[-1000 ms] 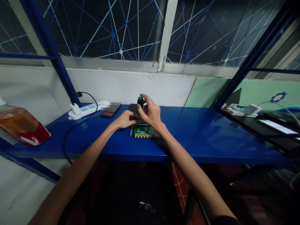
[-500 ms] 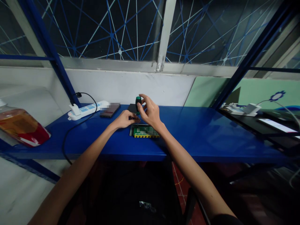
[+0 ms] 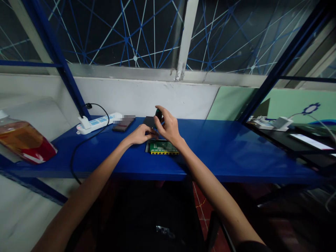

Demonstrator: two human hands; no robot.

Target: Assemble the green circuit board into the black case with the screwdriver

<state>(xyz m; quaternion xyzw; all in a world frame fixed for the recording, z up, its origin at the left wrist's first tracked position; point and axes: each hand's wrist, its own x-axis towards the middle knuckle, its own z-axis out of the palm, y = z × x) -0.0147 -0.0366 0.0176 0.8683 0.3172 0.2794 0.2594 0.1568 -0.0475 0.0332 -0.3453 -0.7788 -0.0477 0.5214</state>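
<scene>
In my right hand (image 3: 168,125) is a screwdriver (image 3: 158,113) with a dark green and black handle, tilted with its top to the right. My fingers are closed around the handle, and its shaft points down toward the far edge of a green circuit board (image 3: 163,146). My left hand (image 3: 141,134) reaches in from the left, thumb and fingers pinched together beside the shaft; what they hold is hidden. The board lies in a shallow metal casing, with a row of yellow-edged ports along its near side. My right hand covers part of its right end.
On the blue table (image 3: 220,150), a phone (image 3: 124,124) and a white power strip (image 3: 98,123) with a black cable (image 3: 76,150) lie to the left. A large bottle (image 3: 26,140) stands at far left. A dark flat object (image 3: 149,121) lies behind my hands.
The screwdriver handle has tipped from nearly upright to leaning right, deeper into my right hand. My left hand stays almost in place; the board has not moved.
</scene>
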